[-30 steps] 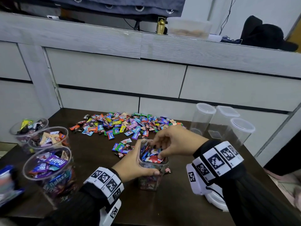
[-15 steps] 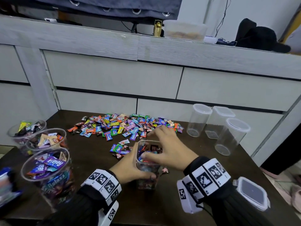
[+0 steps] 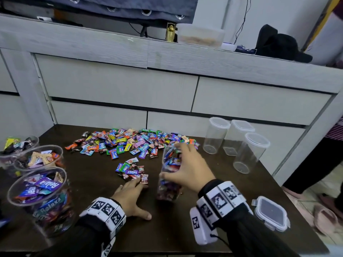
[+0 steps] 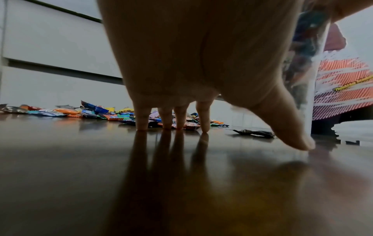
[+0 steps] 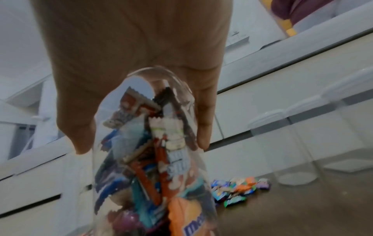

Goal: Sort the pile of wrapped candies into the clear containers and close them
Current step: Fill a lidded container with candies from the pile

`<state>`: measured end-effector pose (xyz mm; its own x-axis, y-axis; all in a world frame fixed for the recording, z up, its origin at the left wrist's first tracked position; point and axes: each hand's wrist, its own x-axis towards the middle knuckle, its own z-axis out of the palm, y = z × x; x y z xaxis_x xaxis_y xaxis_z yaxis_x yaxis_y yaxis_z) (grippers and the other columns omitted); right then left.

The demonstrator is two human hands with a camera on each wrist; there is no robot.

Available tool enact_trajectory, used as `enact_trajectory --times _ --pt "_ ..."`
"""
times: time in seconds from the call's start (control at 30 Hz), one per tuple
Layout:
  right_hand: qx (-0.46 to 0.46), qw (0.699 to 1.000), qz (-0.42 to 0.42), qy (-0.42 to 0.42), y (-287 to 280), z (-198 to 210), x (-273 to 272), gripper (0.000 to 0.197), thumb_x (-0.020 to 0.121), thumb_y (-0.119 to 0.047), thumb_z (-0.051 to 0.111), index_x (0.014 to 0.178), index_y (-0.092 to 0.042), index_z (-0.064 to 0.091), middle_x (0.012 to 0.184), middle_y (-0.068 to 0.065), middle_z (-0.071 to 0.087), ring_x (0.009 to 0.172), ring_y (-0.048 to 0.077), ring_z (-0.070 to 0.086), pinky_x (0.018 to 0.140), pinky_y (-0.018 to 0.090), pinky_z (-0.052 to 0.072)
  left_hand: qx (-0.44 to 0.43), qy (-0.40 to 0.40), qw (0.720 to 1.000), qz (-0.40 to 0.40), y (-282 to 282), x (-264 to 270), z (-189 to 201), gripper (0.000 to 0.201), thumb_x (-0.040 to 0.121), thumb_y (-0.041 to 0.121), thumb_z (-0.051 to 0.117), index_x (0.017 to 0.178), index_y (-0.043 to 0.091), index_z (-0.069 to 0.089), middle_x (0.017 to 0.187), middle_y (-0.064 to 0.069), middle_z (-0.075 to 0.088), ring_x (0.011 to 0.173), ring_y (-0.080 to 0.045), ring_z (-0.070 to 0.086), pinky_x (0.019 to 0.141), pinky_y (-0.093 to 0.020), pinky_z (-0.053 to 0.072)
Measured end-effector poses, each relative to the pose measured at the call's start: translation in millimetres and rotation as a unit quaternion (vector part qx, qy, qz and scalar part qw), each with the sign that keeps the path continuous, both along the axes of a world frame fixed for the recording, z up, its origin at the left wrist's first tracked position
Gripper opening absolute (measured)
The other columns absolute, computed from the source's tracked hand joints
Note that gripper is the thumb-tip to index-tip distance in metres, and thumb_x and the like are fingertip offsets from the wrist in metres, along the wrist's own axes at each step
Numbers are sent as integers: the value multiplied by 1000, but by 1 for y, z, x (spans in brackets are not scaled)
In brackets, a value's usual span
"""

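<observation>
The right hand (image 3: 187,170) wraps its fingers (image 5: 203,127) round the top of the full candy container (image 3: 169,175), probably to move it. Left of the container, the left hand (image 3: 130,196) spreads flat on the desk (image 3: 167,229), holding nothing. The lid (image 3: 271,213) lies right of it.

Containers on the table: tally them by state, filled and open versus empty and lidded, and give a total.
Filled with candy, no lid: 4, three round ones at the left and the one the right hand holds.
Empty, lidded: 3, at the right.
Total: 7.
</observation>
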<state>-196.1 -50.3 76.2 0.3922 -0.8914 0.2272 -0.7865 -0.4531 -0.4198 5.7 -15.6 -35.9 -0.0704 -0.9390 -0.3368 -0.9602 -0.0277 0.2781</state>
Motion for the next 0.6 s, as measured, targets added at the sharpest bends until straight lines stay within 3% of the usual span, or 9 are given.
enact_trajectory --times 0.17,0.27,0.4,0.6 --pt "-15 995 -94 -41 -31 35 -71 87 53 -56 80 125 -20 44 119 3 50 103 15 52 94 29 44 21 -12 1000 4 0 -3 4 100 71 67 72 151 35 21 164 1 1 151 -20 3 121 -47 10" --pt "-22 985 -166 -41 -48 45 -120 87 53 -50 84 124 -19 45 117 7 48 100 19 53 92 31 43 25 -14 1000 4 0 -4 6 99 72 67 71 151 35 20 164 1 2 151 -20 2 122 -47 11" --pt "-5 967 -256 6 -64 37 -171 89 54 -45 87 126 -16 43 119 12 46 103 27 54 91 37 46 27 -14 1000 1 1 -4 7 99 73 68 70 151 34 19 164 2 2 151 -20 3 121 -46 11" --pt "39 946 -318 51 -68 4 -198 91 55 -47 87 124 -10 43 119 16 47 107 33 55 92 43 49 26 -23 999 4 1 -4 6 101 71 71 68 151 37 19 163 4 2 151 -19 5 121 -45 14"
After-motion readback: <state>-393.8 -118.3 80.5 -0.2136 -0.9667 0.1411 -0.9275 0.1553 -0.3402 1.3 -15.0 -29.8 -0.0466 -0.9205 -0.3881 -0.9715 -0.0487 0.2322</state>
